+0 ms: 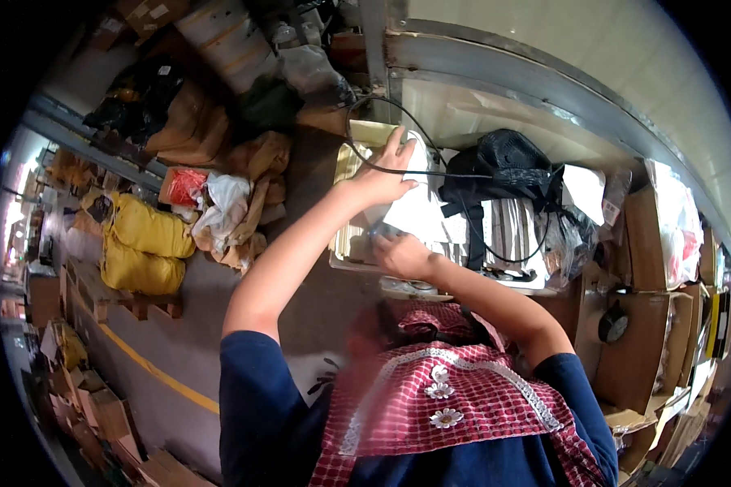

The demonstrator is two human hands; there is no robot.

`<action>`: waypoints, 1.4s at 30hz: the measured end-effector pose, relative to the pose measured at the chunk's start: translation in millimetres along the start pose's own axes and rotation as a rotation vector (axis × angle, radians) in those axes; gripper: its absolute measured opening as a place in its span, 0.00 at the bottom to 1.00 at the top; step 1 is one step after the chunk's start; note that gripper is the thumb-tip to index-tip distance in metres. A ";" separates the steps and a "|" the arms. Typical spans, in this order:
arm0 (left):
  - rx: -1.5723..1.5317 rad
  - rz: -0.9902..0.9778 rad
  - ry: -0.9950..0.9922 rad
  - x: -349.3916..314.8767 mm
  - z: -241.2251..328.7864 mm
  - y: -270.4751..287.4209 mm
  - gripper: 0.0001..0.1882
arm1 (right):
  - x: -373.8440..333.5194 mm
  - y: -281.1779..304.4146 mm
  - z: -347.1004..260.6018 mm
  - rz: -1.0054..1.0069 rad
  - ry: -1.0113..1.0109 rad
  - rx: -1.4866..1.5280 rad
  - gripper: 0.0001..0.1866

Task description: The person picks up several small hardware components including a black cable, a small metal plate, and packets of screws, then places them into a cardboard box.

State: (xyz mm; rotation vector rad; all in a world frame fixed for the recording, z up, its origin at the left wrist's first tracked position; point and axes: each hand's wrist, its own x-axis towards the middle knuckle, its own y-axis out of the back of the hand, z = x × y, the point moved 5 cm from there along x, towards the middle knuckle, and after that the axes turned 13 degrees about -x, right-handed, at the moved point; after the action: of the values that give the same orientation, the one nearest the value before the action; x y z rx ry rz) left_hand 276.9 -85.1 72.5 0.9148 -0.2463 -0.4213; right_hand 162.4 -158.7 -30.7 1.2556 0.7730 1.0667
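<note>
My left hand (384, 175) rests against a white, flat, sheet-like piece (408, 213), its fingers stretched out and apart. Lower down, my right hand (406, 257) is closed, fingertips curled in beside the lower edge of the white piece. A small bluish glint shows at those fingertips; what they pinch is hidden. Both hands are over a pale tray (345, 265) with cream-coloured flat pieces (348, 231) at its left side. A thin black cable (352, 122) loops over my left hand and across the white piece.
Right of my hands lie a black bag (508, 162) with a strap and a row of white-edged pieces (512, 227). Cardboard boxes (638, 349) stand at the right. Yellow sacks (142, 243) sit on a wooden pallet (150, 307) at the left. A metal-framed wall (495, 65) runs behind.
</note>
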 end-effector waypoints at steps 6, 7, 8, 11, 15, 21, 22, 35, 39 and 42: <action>-0.064 -0.052 0.050 -45.5 -17.6 13.2 0.41 | -35.6 52.1 50.0 0.138 0.134 0.117 0.12; -0.073 -0.030 0.042 -54.2 -26.4 13.0 0.40 | -39.9 56.7 60.7 0.137 0.092 0.182 0.12; -0.082 -0.011 0.023 -59.5 -30.1 13.6 0.40 | -47.1 60.2 72.0 0.134 0.040 0.239 0.12; -0.135 0.230 0.100 -84.5 -51.6 8.1 0.30 | -63.0 62.9 102.7 0.170 -0.207 0.182 0.13; -0.090 0.242 0.445 -120.5 -72.3 -33.1 0.10 | -67.2 76.8 123.9 0.264 -0.408 0.263 0.13; 0.039 0.424 0.334 -148.6 -24.6 -109.3 0.22 | -38.3 50.2 98.8 0.053 -0.602 0.878 0.18; -0.007 0.476 0.345 -144.1 -10.4 -108.9 0.25 | -33.4 38.1 96.4 0.007 -0.587 0.999 0.22; -0.569 0.451 0.226 -123.6 38.2 -184.9 0.49 | 48.4 17.9 75.6 -0.051 0.328 0.204 0.28; -0.538 0.323 0.222 -123.5 55.6 -176.1 0.51 | 45.5 14.7 77.4 -0.098 0.336 0.096 0.23; -0.556 0.320 0.231 -123.8 60.3 -175.8 0.53 | 37.9 8.6 76.4 -0.041 0.446 0.138 0.24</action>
State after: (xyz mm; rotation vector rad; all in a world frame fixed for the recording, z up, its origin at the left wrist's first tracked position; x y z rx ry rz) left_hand 100.2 -166.4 -37.3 0.3613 -0.0527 -0.0721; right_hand 243.8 -150.9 -4.8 1.1212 1.2223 1.2966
